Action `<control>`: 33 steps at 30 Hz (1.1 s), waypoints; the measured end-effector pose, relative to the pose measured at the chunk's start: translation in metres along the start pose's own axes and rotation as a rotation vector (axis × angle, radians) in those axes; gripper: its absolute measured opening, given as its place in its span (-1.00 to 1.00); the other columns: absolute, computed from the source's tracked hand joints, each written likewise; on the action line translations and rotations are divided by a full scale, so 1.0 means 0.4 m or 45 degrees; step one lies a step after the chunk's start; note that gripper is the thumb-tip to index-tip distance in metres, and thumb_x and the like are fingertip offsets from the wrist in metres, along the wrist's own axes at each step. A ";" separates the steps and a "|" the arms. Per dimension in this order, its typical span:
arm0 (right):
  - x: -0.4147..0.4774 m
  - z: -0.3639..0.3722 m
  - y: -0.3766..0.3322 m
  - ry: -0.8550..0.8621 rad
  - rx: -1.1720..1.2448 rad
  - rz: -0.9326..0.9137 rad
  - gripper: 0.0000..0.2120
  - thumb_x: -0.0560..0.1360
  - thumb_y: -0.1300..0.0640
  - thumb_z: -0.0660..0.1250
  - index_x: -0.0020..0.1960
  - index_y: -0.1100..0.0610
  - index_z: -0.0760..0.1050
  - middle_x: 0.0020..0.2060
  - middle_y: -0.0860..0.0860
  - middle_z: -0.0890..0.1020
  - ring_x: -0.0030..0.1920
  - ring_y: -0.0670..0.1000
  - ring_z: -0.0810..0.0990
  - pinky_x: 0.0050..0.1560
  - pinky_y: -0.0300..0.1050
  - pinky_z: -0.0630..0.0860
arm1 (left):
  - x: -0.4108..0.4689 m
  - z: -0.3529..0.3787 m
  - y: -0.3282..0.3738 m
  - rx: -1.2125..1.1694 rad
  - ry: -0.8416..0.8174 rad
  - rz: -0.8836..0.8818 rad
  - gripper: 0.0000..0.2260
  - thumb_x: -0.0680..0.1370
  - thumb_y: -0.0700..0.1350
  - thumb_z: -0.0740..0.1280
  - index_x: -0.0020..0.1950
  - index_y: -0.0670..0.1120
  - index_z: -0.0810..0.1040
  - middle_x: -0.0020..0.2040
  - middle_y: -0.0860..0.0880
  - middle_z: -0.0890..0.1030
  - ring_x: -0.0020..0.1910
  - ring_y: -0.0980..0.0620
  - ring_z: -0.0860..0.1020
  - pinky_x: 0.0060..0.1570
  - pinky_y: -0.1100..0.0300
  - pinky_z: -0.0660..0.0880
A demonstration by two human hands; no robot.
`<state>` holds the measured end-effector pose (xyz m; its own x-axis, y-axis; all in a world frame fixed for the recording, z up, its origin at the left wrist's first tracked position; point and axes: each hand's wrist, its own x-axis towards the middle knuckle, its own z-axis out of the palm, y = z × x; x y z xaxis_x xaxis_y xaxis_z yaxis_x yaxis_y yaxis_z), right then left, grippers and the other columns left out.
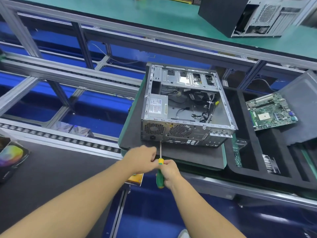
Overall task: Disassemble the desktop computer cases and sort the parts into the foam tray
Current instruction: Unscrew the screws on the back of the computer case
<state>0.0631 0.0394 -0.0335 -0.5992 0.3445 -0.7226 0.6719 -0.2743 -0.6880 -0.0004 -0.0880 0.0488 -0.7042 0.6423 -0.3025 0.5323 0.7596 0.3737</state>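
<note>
- Straight ahead of both hands: desktop computer case (187,107), open side facing up, rear panel with its fan grilles turned toward the person, resting on a dark foam pad (188,156)
- Right hand (169,173) wrapped round the green handle of a screwdriver (160,176), handle near upright just short of the pad's near edge
- Left hand (142,158) just beside it on the left, fingertips curled in and pinching the yellow collar at the top of the handle
- Thin shaft running up from the collar to the lower edge of the case's rear panel, tip meeting the metal close to the power socket; any screw there too small to tell
- Inside the case: silver power supply (157,107) at the left, loose black cables in the middle, drive cage at the far end
- Right of the case, well apart from both hands: black foam tray (255,148), green motherboard (271,111) lying tilted across its far compartments, finned metal part (271,164) in a nearer compartment, dark grey panel (301,109) over the far right corner
- Far off on the green bench top (120,12): second computer case (248,16), black, rear grille showing
</note>
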 end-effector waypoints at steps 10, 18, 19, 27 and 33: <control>0.009 -0.025 0.001 -0.032 0.097 0.014 -0.63 0.47 0.38 0.45 0.20 0.28 0.39 0.00 0.25 0.58 -0.10 0.17 0.61 -0.09 0.11 0.65 | -0.016 0.161 -0.001 -1.527 -0.561 -0.526 -0.72 0.51 -0.07 0.51 0.08 -0.16 0.50 -0.05 -0.09 0.68 -0.12 0.04 0.68 -0.07 0.16 0.62; -0.003 -0.023 0.000 -0.024 0.085 0.028 -0.69 0.49 0.31 0.47 0.15 0.21 0.42 -0.04 0.19 0.62 -0.20 0.09 0.66 -0.34 -0.07 0.60 | -0.013 0.218 0.017 -1.393 -0.207 -0.572 -0.59 0.33 -0.20 0.64 -0.10 -0.12 0.41 -0.02 -0.18 0.65 -0.15 -0.08 0.69 -0.07 -0.02 0.65; -0.005 -0.021 0.001 -0.023 0.078 0.025 -0.70 0.50 0.30 0.47 0.15 0.20 0.43 -0.02 0.18 0.62 -0.18 0.08 0.66 -0.33 -0.08 0.60 | -0.014 0.213 0.012 -1.391 -0.204 -0.573 -0.61 0.32 -0.21 0.64 -0.11 -0.13 0.43 -0.01 -0.21 0.66 -0.09 -0.14 0.70 -0.04 -0.05 0.67; -0.030 -0.028 -0.016 -0.209 0.206 0.139 -0.80 0.66 0.19 0.17 0.08 0.31 0.50 -0.11 0.20 0.63 -0.12 0.14 0.58 -0.10 0.00 0.55 | -0.021 0.202 -0.001 -1.581 -0.237 -0.592 -0.71 0.39 -0.35 0.51 -0.21 -0.11 0.42 -0.10 -0.19 0.68 -0.16 -0.07 0.70 -0.12 0.12 0.63; -0.030 -0.050 -0.011 -0.287 -0.163 -0.042 -0.82 0.63 0.19 0.31 -0.06 0.25 0.63 -0.10 0.16 0.71 -0.18 0.06 0.61 -0.08 -0.06 0.55 | -0.030 0.193 0.005 -2.014 -0.435 -0.570 -0.88 0.50 -0.37 0.36 -0.13 -0.21 0.66 -0.06 -0.11 0.69 -0.11 0.01 0.66 0.09 0.09 0.61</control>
<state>0.0760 0.0545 -0.0204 -0.6938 0.1386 -0.7067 0.6915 -0.1458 -0.7075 0.0455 -0.0863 -0.0142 -0.4185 0.5715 -0.7058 -0.7812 0.1698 0.6007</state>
